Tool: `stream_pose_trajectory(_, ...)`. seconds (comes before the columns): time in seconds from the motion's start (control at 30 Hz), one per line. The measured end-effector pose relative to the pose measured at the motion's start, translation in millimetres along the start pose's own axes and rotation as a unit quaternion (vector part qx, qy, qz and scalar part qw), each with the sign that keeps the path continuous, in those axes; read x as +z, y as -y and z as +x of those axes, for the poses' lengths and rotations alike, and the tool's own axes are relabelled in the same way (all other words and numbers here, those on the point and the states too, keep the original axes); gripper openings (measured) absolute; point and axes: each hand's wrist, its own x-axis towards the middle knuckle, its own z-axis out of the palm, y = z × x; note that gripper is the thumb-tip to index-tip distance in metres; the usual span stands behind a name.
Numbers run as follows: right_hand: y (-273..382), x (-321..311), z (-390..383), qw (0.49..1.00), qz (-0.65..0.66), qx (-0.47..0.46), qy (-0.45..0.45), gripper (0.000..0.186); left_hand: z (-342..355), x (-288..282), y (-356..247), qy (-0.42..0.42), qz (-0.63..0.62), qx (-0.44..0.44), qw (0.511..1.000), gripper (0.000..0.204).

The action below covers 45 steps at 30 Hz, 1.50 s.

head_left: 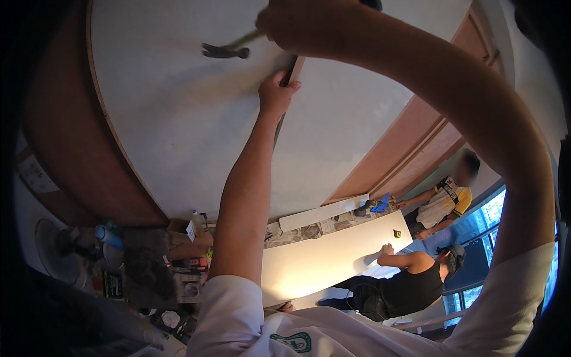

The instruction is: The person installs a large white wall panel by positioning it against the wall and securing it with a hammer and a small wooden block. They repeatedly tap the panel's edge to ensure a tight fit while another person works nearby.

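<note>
In the head view, the right hand (288, 28) is clenched round a hammer (229, 51), its head jutting left over a pale panel (172, 125), above and left of the left hand (277, 96) and apart from it. The left hand grasps a narrow wooden strip (296, 69), which runs below the right hand and slants down the panel. The panel spreads to both sides of the strip, reaching a brown border (65, 113) at left and reddish-brown boards (392, 143) at right. Two people stand near a long pale board (321, 259) beyond.
</note>
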Motion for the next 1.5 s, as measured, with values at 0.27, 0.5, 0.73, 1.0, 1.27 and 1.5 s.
stream_pose_trajectory(0.27,5.4,-9.9,14.7,0.997,0.062,0.025,0.026,0.018,-3.5,2.4,-5.8,0.0,-0.014,-0.006,1.0,0.042)
stream_pose_trajectory(0.5,8.0,-4.3,18.8,0.996,0.009,0.0,0.085,0.016,-5.5,3.7,-6.3,-0.005,-0.021,-0.011,1.0,0.04)
stream_pose_trajectory(0.73,4.3,-18.3,3.7,0.994,-0.036,0.025,0.103,0.015,-10.8,-4.2,-9.1,0.005,-0.012,-0.005,1.0,0.042)
stream_pose_trajectory(1.0,-36.2,-70.4,-56.4,0.981,-0.005,0.192,0.034,0.017,-13.1,-13.6,-6.4,0.0,0.0,0.018,1.0,0.042)
stream_pose_trajectory(1.27,-54.9,-98.0,-116.0,0.97,-0.046,0.236,-0.046,0.02,-8.4,3.2,-39.7,-0.012,0.026,0.031,0.999,0.041)
stream_pose_trajectory(1.5,-60.3,-87.1,-108.4,0.972,-0.046,0.23,0.006,0.019,10.7,3.4,-59.8,-0.005,0.026,0.063,0.998,0.041)
